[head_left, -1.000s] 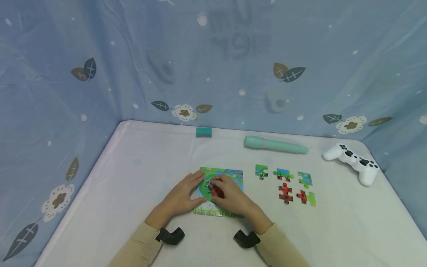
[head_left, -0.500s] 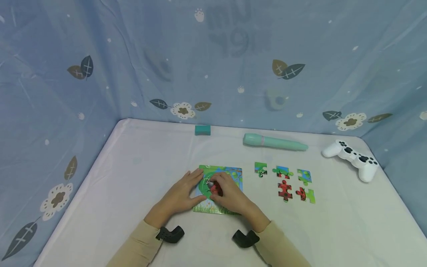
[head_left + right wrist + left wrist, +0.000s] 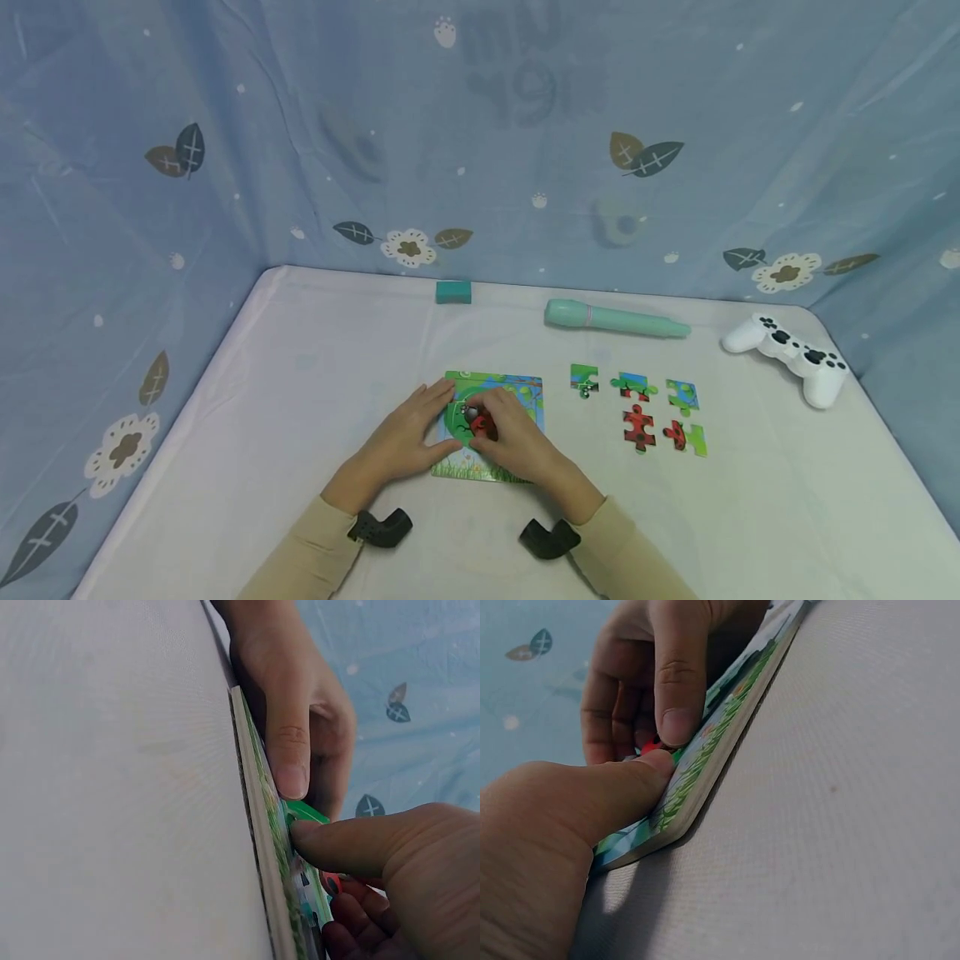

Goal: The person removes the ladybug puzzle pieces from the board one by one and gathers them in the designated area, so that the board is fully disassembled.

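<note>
A ladybug puzzle board lies flat on the white table. My left hand rests on its left side with the fingers extended and the thumb on the picture. Over the middle of the board my right hand, thumb and fingers bent, pinches a red and green jigsaw piece. In the right wrist view the green part of this piece tilts up off the board, close to the left thumb. The fingers hide much of the piece. Several loose jigsaw pieces lie to the board's right.
A teal block sits at the table's back edge. To its right lies a mint-green stick-shaped object, thicker at its left end. A white game controller occupies the far right. Blue printed cloth hangs behind the table.
The head view has shifted slightly. The fingers of my right hand have moved a little around the ladybug piece; my left hand stays on the board, and the loose pieces have not moved.
</note>
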{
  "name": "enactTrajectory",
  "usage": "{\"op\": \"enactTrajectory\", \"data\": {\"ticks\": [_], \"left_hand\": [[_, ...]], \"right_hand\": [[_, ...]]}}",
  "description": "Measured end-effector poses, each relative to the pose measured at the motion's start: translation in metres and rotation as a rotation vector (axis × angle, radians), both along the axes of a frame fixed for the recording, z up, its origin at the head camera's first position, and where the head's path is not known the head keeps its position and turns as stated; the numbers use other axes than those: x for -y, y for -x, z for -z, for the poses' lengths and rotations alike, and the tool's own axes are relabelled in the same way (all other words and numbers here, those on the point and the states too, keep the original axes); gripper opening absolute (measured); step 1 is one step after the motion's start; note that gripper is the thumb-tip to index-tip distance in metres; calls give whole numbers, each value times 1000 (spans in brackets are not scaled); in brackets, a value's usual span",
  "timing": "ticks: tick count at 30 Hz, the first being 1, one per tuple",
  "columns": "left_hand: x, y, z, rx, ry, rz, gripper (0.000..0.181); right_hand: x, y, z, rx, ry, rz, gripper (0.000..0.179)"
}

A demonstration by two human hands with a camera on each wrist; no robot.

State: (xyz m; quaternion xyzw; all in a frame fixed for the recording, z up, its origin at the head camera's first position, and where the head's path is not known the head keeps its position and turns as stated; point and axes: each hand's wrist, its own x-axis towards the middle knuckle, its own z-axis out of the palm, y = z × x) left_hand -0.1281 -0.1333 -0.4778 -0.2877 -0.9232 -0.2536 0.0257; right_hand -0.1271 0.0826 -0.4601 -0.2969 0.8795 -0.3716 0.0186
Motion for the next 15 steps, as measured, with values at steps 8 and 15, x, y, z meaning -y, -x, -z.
{"op": "enactTrajectory", "data": {"ticks": [8,15], "left_hand": [[-1,0,-2,10,-3,-2,80],[-1,-1,-2,-6,2,1,79]], "right_hand": [[-1,1,2,-55,-41,4,44],[0,1,4,-59,-45,8,49]]}}
